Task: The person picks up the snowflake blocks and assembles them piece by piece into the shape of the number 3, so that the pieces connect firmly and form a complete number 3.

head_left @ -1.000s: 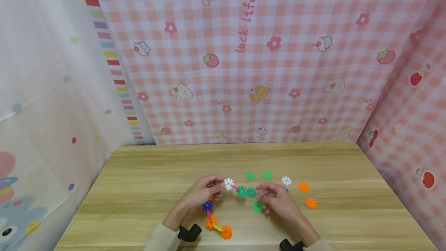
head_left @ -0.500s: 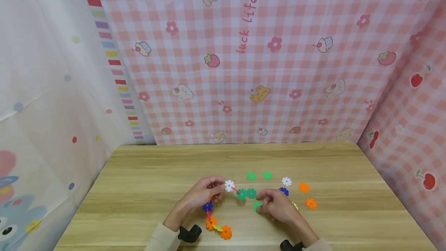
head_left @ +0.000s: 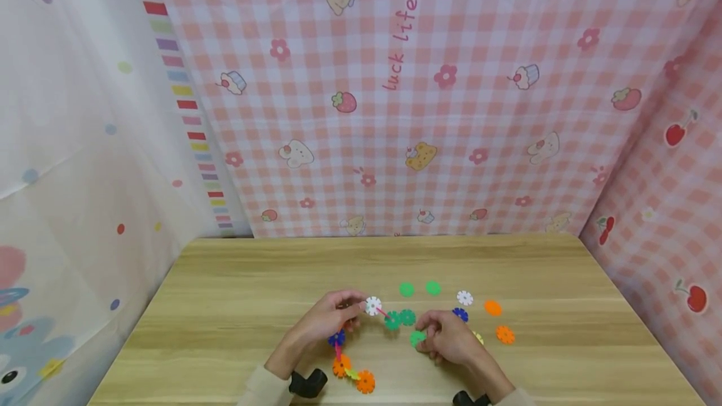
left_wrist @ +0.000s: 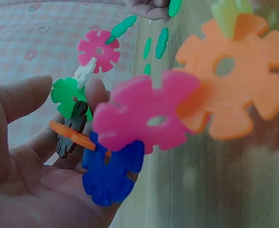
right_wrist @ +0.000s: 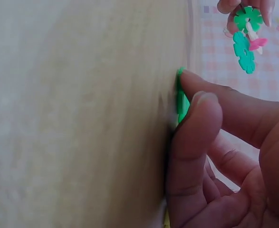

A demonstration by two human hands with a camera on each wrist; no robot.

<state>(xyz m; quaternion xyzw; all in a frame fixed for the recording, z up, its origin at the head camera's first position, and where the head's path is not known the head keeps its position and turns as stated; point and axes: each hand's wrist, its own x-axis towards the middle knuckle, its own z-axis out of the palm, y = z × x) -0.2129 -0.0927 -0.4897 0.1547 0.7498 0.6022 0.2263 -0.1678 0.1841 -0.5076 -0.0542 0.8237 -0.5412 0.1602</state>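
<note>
My left hand (head_left: 329, 319) holds a linked chain of notched plastic snowflake discs above the table. The left wrist view shows thumb and fingertips at a green disc (left_wrist: 65, 95), with black, blue (left_wrist: 108, 173), pink (left_wrist: 146, 114) and orange (left_wrist: 234, 76) discs hanging toward the wrist. Beyond the fingers, a white disc (head_left: 373, 306) and a pink one lead to a teal disc (head_left: 393, 320) at the chain's far end. On the table, my right hand (head_left: 449, 336) pinches a loose green disc (head_left: 417, 339) by its edge; thumb and finger partly cover it (right_wrist: 182, 102).
Another teal disc (head_left: 407, 317) lies just beyond the chain's end. Loose green (head_left: 432, 287), white (head_left: 465, 297), blue (head_left: 460, 314) and orange (head_left: 504, 334) discs lie on the wooden table (head_left: 225, 306) around the right hand. A yellow disc (head_left: 478, 338) is partly hidden behind it.
My right hand has closed its fingertips on the green disc, uncovering the blue and yellow discs behind it. The chain's teal end has dipped slightly; the left hand stays nearly still.
</note>
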